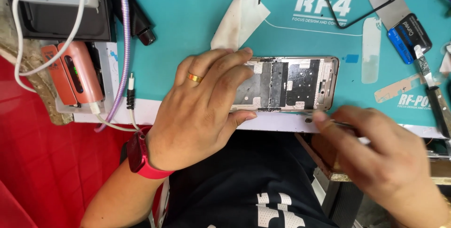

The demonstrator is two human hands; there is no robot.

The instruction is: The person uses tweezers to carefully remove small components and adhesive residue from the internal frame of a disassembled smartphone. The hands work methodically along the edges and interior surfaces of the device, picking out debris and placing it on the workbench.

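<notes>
Right at the middle of the teal rubber work mat [197, 26] lies an opened phone frame [291, 84] — a flat, round-cornered rectangle with a rose-gold metal rim and an inside of dull grey plates and black patches. It lies lengthwise along the mat's near edge, at about three o'clock from the left hand [206, 110]. That hand rests palm down with its fingers spread flat over the frame's left end, pressing it to the mat rather than closing around it; a smooth gold ring [195, 78] sits on one finger and a red watch [141, 155] with a glossy band wraps the wrist.

The right hand [376, 157] is at about five o'clock from the frame, blurred, with its fingers pinched together at the frame's lower right corner. Something thin shows at the fingertips, but what it is cannot be told.

At eleven o'clock from the frame a creased white tissue [239, 19] lies on the mat. Toward two o'clock sits a thin steel pry blade [392, 9] with a blue and black handle — below it a knife [434, 91] with a black grip. Far off at nine o'clock, an orange power bank [77, 75] with rounded edges lies beside a braided purple cable [124, 49].
</notes>
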